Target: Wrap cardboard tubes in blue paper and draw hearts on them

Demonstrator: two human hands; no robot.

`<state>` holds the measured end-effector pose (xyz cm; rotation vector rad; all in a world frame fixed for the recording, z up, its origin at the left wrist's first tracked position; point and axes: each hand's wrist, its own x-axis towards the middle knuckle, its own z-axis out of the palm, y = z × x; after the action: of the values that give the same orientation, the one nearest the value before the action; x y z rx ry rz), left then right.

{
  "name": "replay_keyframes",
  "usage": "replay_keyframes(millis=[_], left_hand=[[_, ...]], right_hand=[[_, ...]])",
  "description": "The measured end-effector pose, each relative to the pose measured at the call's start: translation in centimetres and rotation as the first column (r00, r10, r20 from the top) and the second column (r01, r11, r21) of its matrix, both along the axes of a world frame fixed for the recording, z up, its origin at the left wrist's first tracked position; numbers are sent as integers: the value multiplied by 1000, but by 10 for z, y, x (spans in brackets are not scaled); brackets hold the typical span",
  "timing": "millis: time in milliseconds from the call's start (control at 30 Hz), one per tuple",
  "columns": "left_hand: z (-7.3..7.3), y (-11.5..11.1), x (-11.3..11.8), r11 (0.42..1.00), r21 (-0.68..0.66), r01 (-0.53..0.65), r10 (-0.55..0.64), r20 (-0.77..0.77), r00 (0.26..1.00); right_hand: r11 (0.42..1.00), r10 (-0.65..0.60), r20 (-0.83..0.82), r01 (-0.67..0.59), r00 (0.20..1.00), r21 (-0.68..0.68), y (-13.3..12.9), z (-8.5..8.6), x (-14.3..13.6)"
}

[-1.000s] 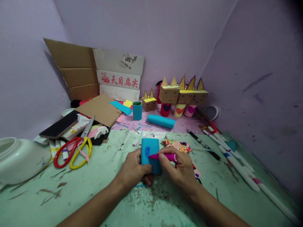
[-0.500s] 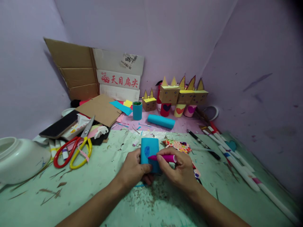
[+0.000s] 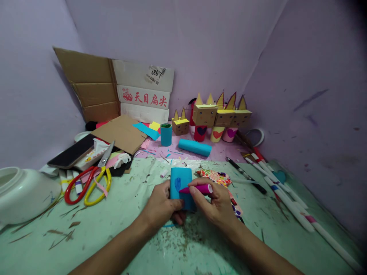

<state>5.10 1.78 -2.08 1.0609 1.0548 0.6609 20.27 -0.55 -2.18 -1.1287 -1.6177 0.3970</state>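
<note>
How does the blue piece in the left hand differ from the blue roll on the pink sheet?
The left hand holds the blue piece, while the blue roll lies on the pink sheet. The blue piece carries a dark blue mark; the blue roll shows none on its visible side. The blue piece's long edges run up the picture; the blue roll lies crosswise. Both are bright blue.

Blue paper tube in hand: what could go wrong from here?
1. Smear: the left grip has its thumb on the blue paper tube, just below the dark-blue patch; if that ink is wet, it could smudge.
2. Stray line: the right grip holds the magenta marker, tip by the patch's lower edge; a slip might mark the bare blue.
</note>
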Motion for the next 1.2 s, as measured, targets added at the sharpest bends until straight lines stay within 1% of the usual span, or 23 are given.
replay_keyframes(millis=[167,467,667,833,1000,1200], left_hand=[[1,-1,1,1000,-8,8,-8,-13,1000],[1,-2,-1,1000,2,12,-12,-2,1000],[0,-2,-1,1000,-2,9,-9,12,1000],[1,-2,-1,1000,-5,5,-5,22,1000],[2,-2,-1,1000,-12,6,-5,6,1000],[1,-2,0,1000,-10,3,-3,33,999]], right_hand=[[998,-54,-33,54,998,11,2,-3,2],[995,-84,-79,88,993,47,5,-4,1],[996,-78,-51,79,996,30,4,-2,1],[997,-67,-29,68,997,43,2,-1,0],[993,-97,-47,99,994,57,3,-3,1],[997,-70,-18,71,997,35,2,-1,1]])
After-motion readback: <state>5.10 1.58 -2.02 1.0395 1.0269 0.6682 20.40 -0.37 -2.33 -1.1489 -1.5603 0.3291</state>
